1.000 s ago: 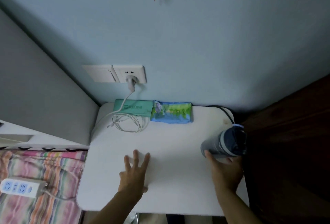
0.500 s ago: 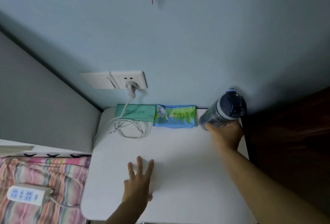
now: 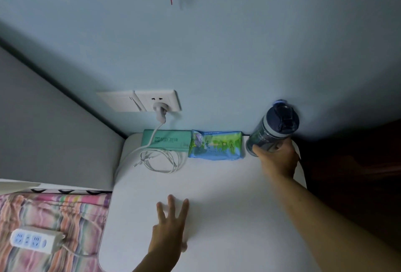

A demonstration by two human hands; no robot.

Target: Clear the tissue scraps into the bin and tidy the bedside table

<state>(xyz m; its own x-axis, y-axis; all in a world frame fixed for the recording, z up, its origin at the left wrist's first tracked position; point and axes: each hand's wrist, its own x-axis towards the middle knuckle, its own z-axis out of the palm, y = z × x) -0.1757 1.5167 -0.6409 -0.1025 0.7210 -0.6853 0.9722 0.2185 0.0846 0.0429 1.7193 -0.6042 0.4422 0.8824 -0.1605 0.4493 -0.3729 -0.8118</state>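
My right hand grips the lower part of a dark blue water bottle at the far right corner of the white bedside table, close to the wall. Its base is hidden by my fingers. My left hand lies flat on the tabletop near the front, fingers spread, holding nothing. Along the wall sit a blue-green tissue pack and a teal box, side by side. No tissue scraps or bin are in view.
A white coiled cable runs from a plug in the wall socket onto the table's far left. A white power strip lies on the striped bedding at left. Dark wooden furniture borders the table's right side.
My right hand carried the bottle from the table's front right edge to the far right corner by the wall. My left hand stayed flat on the table.
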